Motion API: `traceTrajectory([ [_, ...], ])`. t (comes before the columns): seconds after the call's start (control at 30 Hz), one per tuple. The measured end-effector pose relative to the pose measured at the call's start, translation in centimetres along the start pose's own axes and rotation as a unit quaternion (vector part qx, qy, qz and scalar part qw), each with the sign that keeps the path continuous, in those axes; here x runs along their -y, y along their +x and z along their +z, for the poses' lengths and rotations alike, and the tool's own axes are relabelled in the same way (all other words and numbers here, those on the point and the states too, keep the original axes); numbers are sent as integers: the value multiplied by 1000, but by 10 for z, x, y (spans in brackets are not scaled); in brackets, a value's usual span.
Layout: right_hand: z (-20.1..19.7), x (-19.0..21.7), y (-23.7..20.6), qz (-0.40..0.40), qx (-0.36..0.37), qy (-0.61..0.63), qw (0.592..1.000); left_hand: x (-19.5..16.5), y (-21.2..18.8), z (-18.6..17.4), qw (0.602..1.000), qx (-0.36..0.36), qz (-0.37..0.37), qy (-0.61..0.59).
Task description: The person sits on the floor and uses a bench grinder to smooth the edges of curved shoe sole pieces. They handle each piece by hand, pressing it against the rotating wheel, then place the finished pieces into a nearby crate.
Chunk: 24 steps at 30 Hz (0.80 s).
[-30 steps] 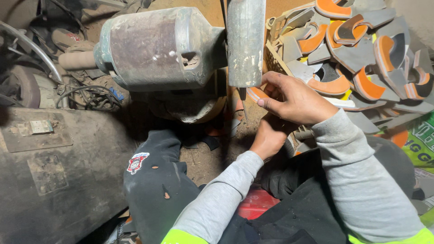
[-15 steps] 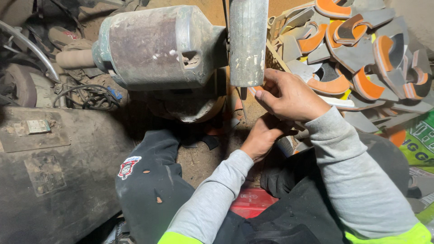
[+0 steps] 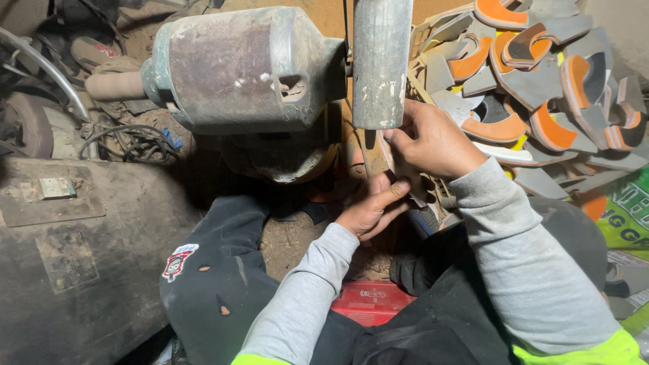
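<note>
I see both hands closed on a thin shoe-sole piece [image 3: 391,150], right hand [image 3: 433,138] pressing it to the grinding wheel [image 3: 380,61], left hand [image 3: 370,209] steadying below, and I judge the fingers sit close enough that a slip could drag them into the wheel.

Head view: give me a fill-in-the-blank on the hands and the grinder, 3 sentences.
1. The right hand presses a thin piece against the grinding wheel, which sits to the ____ of the motor housing in the picture.
2. The left hand is ____ the right hand in the picture.
3. The stacked cut-out pieces behind the right hand are grey and ____.

Missing words: right; below; orange
</note>
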State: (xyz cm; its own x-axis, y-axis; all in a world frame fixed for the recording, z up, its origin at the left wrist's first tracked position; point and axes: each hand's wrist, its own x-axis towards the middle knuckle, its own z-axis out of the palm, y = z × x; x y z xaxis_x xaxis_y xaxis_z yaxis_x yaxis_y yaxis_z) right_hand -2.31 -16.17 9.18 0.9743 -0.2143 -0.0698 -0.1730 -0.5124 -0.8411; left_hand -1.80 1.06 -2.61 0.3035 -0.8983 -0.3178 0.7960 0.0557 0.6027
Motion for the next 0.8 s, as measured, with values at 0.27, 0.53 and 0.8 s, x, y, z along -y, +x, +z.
traceTrajectory([
  [0.27,7,-4,9,-33,-40,-5,999,-12,-5,-8,998,12,41,-55],
  [0.53,11,-2,16,24,-59,27,998,-26,-4,-4,991,14,91,-100],
  [0.8,10,1,19,3,-81,-10,997,-39,-4,4,991,22,73,-111],
])
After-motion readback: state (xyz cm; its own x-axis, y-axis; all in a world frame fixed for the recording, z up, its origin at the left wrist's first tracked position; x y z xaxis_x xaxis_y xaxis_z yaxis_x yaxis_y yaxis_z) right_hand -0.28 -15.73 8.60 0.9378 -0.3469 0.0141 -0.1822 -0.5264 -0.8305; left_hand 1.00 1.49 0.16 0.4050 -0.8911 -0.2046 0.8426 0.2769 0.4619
